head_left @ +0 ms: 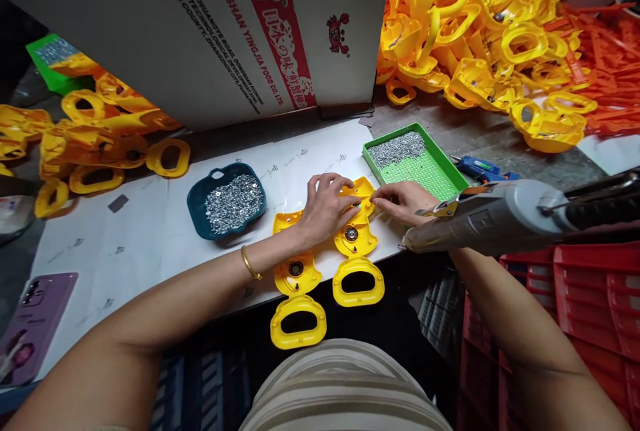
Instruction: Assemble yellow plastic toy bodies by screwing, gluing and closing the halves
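Observation:
Two yellow plastic shells lie hollow side up at the table's front edge, each with a round metal-centred part inside. My left hand [325, 210] reaches over the left shell [295, 278] to the right shell [353, 241], thumb and forefinger pinched at its upper part. From the other side my right hand [403, 201] brings its pinched fingertips to that shell's upper right edge. Whatever small thing either pinch holds is too small to make out. An oval yellow ring [359, 298] adjoins the right shell's lower end, and another yellow ring [299, 339] adjoins the left one.
A dark teal tray [193, 208] of small metal parts stands left, a green tray [450, 181] of screws behind right. A grey power screwdriver [475, 221] hangs over my right forearm. Blue-handled pliers [477, 168], a phone [43, 318], a large carton [200, 38] and yellow parts heaps [465, 38] surround.

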